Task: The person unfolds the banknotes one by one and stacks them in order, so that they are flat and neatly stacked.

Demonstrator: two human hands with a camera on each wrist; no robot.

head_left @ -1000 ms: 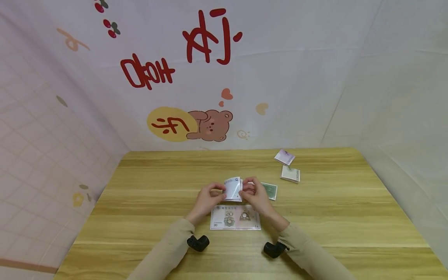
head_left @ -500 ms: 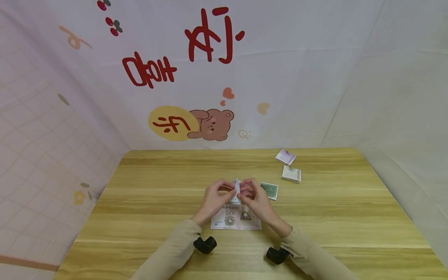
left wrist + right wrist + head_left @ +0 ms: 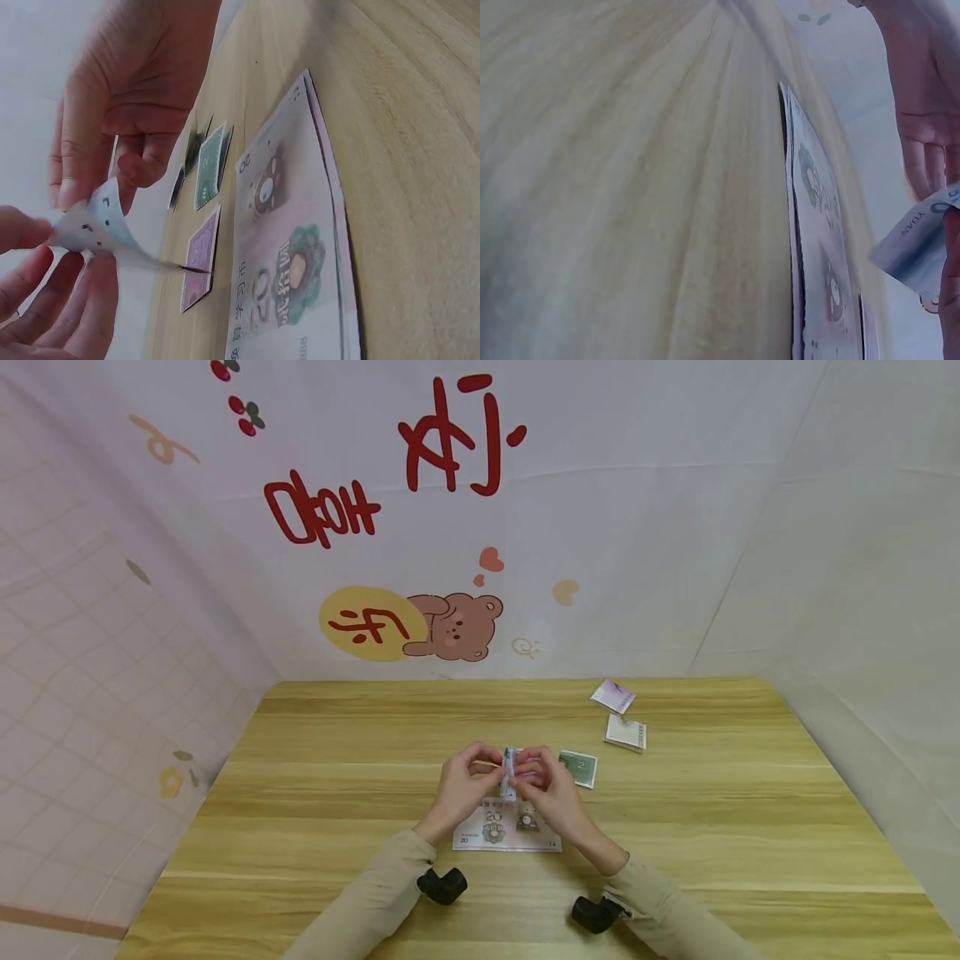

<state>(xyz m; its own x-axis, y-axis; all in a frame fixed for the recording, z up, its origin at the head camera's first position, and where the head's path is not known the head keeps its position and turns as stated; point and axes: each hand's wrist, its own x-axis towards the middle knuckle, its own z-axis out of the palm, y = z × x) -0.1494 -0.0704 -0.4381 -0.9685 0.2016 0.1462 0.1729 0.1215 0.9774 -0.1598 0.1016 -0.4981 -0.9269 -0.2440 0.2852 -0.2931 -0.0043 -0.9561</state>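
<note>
A small bluish play banknote [image 3: 508, 773] stands between my two hands in the head view, seen as a narrow, folded strip. My left hand [image 3: 467, 783] pinches its left side between thumb and fingers. From the right, my right hand [image 3: 552, 791] grips the opposite edge with fingers curled. In the left wrist view the held note [image 3: 96, 225] is bent into a curve above the table. Below the hands lies a larger pinkish 20 banknote [image 3: 495, 837] flat on the wood, its upper edge partly covered. A purple note [image 3: 200, 262] rests on the table beyond it.
To the right of my right hand lies a green note marked 2 [image 3: 582, 769]. Farther back are a folded pale note [image 3: 626, 732] and a folded purple note [image 3: 613, 697]. A printed cloth wall [image 3: 630, 527] rises behind the wooden table [image 3: 712, 793].
The held note has gone from a broad face to a narrow folded strip. My left hand has moved right, closer to my right hand; the notes on the table have stayed put.
</note>
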